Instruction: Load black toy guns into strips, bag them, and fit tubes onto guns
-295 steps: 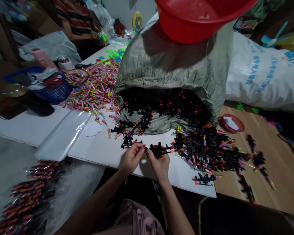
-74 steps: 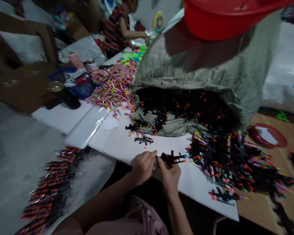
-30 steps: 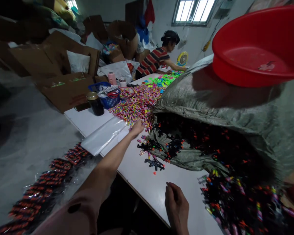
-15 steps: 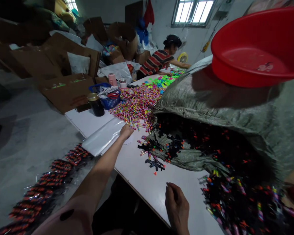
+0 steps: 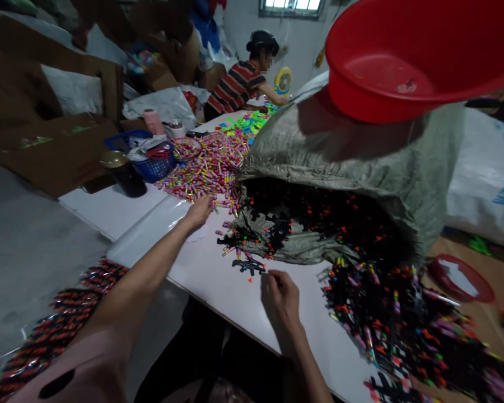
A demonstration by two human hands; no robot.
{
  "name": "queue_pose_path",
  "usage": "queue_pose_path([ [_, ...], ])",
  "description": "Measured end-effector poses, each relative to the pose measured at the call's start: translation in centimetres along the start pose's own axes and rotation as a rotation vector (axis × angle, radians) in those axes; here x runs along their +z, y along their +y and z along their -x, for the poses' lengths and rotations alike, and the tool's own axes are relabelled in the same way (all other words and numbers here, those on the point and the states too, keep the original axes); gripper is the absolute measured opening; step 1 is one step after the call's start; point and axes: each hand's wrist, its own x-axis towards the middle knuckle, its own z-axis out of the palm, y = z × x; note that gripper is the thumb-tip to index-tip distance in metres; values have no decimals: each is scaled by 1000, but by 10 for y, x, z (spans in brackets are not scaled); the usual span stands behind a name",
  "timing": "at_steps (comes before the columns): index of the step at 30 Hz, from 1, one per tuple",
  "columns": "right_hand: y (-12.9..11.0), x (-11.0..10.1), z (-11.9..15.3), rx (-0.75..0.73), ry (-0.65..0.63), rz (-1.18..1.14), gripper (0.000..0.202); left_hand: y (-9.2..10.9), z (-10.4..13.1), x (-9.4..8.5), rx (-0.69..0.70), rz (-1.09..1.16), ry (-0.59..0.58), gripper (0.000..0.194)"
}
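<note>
My left hand [image 5: 199, 212] is at the near edge of a heap of small pink and yellow wrapped tubes [image 5: 210, 162]. Its fingers are bent together, and their tips are hidden among the tubes. Under that wrist and forearm lie clear plastic bags [image 5: 145, 224], with a white paper [image 5: 197, 233] beside the hand. My right hand [image 5: 283, 294] is curled over the white table [image 5: 222, 285], thumb against fingers; anything inside is hidden. Just left of its fingertips lies a black toy gun [image 5: 248, 265] with an orange tip, near a small orange piece [image 5: 250, 279].
A big woven sack [image 5: 353, 151] spills black toy guns [image 5: 386, 313], with a red basin [image 5: 390, 73] on top. A blue basket [image 5: 153, 165] and a dark jar [image 5: 124, 176] stand left. Packed bundles [image 5: 54, 330] lie on the floor. Another person [image 5: 243, 84] works beyond.
The view has shifted right and down. My left hand has moved off the plastic bags' edge to the tubes. My right hand has moved forward, closer to the single toy gun.
</note>
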Motion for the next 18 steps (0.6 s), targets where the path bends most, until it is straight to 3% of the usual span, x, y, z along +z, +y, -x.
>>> queue_pose_path([
  [3,-24,21,-54,-305,-102,275,27,5,42,7,-36,263,3,15],
  [4,-31,30,-71,-348,-152,400,30,5,61,13,-57,365,-20,18],
  [5,-38,37,-84,-367,-209,520,35,3,81,20,-142,662,-64,18],
  [8,-46,51,-100,-362,-338,757,41,-7,134,47,-274,1011,-170,20],
  [12,-31,28,-73,-390,-229,790,37,-7,161,74,-468,1336,-263,14],
  [15,-16,-6,-39,-475,-104,760,33,12,157,85,-548,1359,-283,10],
  [18,-7,-30,-10,-649,-109,756,33,31,155,95,-592,1268,-323,18],
])
